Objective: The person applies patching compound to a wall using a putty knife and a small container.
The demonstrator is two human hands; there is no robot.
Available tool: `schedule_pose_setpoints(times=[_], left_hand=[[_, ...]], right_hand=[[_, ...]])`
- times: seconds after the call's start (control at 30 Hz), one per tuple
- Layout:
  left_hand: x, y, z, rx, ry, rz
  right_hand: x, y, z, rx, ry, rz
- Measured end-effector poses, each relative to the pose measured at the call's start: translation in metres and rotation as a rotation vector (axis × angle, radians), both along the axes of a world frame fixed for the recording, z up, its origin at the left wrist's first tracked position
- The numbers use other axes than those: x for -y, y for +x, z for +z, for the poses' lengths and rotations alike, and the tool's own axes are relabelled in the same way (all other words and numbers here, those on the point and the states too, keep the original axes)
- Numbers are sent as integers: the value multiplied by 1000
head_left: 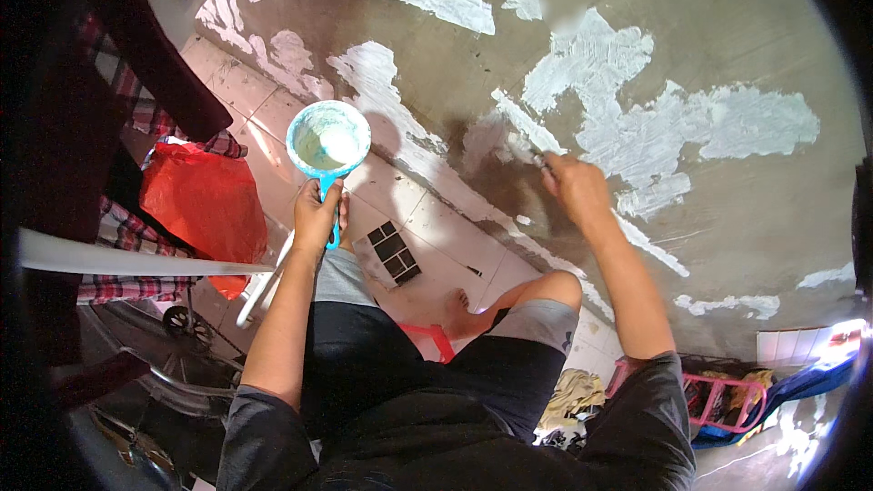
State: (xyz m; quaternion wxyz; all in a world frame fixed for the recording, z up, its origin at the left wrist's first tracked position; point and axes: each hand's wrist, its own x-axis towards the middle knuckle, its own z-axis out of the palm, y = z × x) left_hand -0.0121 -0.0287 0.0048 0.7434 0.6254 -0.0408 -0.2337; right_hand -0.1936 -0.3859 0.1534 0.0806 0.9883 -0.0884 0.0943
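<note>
My left hand is closed around the handle of a light-blue plastic dipper. White paste lies inside it and is smeared on its inner wall. The fingers of my right hand are wrapped round a small putty knife, mostly hidden by the hand. Its end is at the grey-brown wall, beside a white streak; whether it touches cannot be made out. Rough white patches cover parts of the wall.
A red plastic bag and checked cloth are at the left, by a wheel and a white bar. A dark-panelled card lies on the tiled floor. At the lower right stands a pink basket.
</note>
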Motion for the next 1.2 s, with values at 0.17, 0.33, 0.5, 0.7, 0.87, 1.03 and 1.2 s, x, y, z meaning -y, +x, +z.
schedule_pose_setpoints(times=[0.17, 0.33, 0.5, 0.7, 0.87, 1.03, 1.2], left_hand=[[0, -2, 9, -2, 114, 12], [-8, -1, 9, -13, 128, 33], [-9, 2, 2, -11, 104, 35], [-1, 6, -22, -3, -11, 23], [-11, 5, -13, 11, 91, 44], [-8, 7, -10, -2, 83, 35], [-1, 2, -5, -14, 98, 10]], right_hand=[[6, 16, -32, -68, -105, -30], [1, 26, 4, 52, -149, -50], [-21, 28, 30, 67, -72, 14], [-8, 27, -15, -6, -92, -41], [14, 15, 14, 131, -22, -93], [17, 8, 40, 81, 148, -87], [33, 2, 14, 89, 139, -139]])
